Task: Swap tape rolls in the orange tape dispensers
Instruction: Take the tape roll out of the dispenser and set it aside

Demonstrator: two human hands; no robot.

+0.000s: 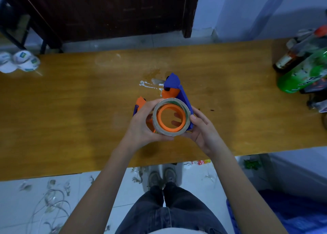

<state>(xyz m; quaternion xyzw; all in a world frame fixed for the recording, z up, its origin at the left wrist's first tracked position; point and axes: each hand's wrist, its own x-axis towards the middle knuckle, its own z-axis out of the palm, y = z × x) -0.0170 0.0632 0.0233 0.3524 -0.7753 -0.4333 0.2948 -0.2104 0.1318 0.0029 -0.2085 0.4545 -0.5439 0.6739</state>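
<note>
An orange and blue tape dispenser (174,87) is held above the wooden table (70,109), its blue nose pointing away from me. A beige tape roll (156,123) sits around the dispenser's orange hub (160,119), facing the camera. My left hand (141,125) wraps the roll's left and lower edge. My right hand (203,129) grips the dispenser's blue side plate at the right, thumb against the roll's rim. Fingertips show through the hub's hole. A second orange and blue piece (138,103) pokes out behind my left hand; what it belongs to is hidden.
White cups (19,61) lie at the table's left end. Bottles, one green (300,76), crowd the right end. White smears (148,85) mark the tabletop behind the dispenser. Litter and wire lie on the tiled floor (53,198) by my feet.
</note>
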